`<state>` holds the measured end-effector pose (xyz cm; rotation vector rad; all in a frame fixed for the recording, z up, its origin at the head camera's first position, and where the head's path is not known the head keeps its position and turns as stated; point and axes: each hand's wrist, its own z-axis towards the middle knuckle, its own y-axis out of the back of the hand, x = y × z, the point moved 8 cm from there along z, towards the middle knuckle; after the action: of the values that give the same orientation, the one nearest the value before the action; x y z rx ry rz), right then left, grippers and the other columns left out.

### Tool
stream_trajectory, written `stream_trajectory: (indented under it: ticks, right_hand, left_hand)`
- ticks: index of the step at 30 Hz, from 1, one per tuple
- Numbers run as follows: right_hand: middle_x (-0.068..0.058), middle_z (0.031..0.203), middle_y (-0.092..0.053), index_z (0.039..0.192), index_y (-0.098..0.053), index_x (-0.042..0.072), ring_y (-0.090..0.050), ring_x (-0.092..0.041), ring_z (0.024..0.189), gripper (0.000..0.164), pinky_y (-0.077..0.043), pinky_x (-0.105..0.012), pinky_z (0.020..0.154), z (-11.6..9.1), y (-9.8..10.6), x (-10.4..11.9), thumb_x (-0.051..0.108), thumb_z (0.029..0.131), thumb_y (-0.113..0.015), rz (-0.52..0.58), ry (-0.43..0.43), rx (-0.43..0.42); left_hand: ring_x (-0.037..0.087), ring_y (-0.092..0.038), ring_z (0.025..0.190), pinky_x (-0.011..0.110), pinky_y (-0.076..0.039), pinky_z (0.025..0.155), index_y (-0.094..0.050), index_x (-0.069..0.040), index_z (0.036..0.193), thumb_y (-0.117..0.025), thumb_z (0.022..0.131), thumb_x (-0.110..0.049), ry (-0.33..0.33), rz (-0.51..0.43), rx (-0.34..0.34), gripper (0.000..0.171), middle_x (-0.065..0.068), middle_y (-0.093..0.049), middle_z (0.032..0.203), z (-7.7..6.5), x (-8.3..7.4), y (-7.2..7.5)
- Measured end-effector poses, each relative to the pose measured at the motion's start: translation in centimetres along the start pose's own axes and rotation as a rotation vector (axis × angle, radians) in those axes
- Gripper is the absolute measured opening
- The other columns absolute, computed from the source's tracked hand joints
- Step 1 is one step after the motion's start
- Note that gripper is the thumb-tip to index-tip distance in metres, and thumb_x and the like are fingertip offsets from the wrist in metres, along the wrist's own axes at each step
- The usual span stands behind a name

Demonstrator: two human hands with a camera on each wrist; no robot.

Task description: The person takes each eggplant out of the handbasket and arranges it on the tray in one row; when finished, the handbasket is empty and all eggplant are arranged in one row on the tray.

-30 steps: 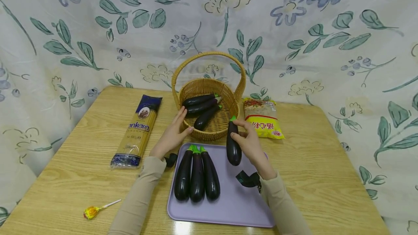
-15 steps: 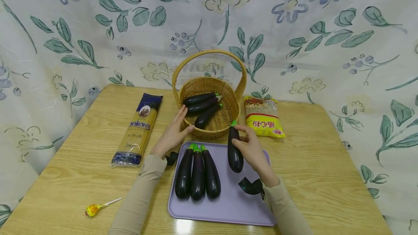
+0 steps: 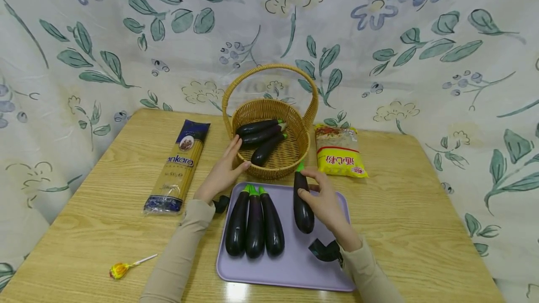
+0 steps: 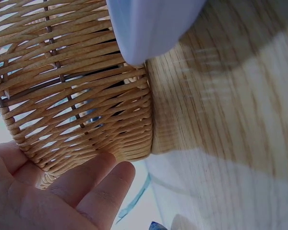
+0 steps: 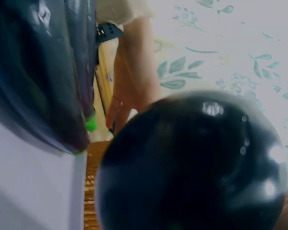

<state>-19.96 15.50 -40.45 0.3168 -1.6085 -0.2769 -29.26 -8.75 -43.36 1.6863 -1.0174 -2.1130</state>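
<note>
My right hand (image 3: 324, 200) pinches a dark eggplant (image 3: 303, 212) near its green stem end, over the right part of the lilac tray (image 3: 311, 268). Its rounded end (image 5: 192, 167) fills much of the right wrist view. On the tray's left side, three eggplants (image 3: 254, 228) lie side by side, stems toward the basket. Beyond the tray stands a wicker basket (image 3: 275, 172) with a tall handle, holding three more eggplants (image 3: 265, 150). My left hand (image 3: 222, 176) rests on the basket's left front side, fingers extended; the left wrist view shows fingers (image 4: 103, 196) along the weave.
Left of the basket lies a spaghetti packet (image 3: 177, 169). A yellow pasta bag (image 3: 340, 153) sits to its right. Near the front left is a lollipop (image 3: 122, 270). A floral cloth (image 3: 269, 22) hangs behind the wooden table (image 3: 404, 209).
My right hand has brought the eggplant toward me, away from the basket rim and lower over the tray. My left hand stays at the basket.
</note>
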Motion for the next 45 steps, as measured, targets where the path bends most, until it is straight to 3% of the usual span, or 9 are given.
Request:
stream_trajectory:
  ticks: [11, 25, 45]
  right_hand:
    - [-0.017, 0.144, -0.042, 0.13, -0.057, 0.007, -0.056, -0.04, 0.117, 0.043, -0.057, -0.036, 0.079, -0.5, -1.5, -1.6, 0.004, 0.088, -0.064, -0.013, -0.04, 0.034]
    - [-0.019, 0.137, -0.048, 0.127, -0.059, 0.008, -0.061, -0.036, 0.109, 0.043, -0.056, -0.036, 0.076, -1.5, -3.6, -2.5, 0.005, 0.085, -0.067, -0.045, -0.017, 0.079]
    - [-0.025, 0.13, -0.049, 0.125, -0.058, 0.002, -0.063, -0.026, 0.093, 0.046, -0.052, -0.03, 0.072, -1.6, -4.4, -2.9, 0.008, 0.082, -0.071, -0.123, -0.001, 0.105]
  left_hand:
    - [0.035, -0.013, 0.15, 0.06, -0.024, 0.115, -0.008, -0.016, 0.158, -0.051, 0.098, -0.047, -0.001, -0.003, 0.004, 0.08, 0.004, 0.002, 0.166, 0.1, -0.2, 0.0]
    - [0.037, -0.015, 0.149, 0.061, -0.026, 0.114, -0.006, -0.019, 0.158, -0.05, 0.097, -0.05, 0.009, -0.003, 0.001, 0.081, 0.002, 0.002, 0.166, -0.1, -0.1, 0.1]
    - [0.034, -0.016, 0.15, 0.06, -0.027, 0.114, -0.005, -0.025, 0.158, -0.049, 0.097, -0.052, 0.015, -0.008, 0.002, 0.079, 0.0, 0.002, 0.166, -0.1, 0.2, 0.0]
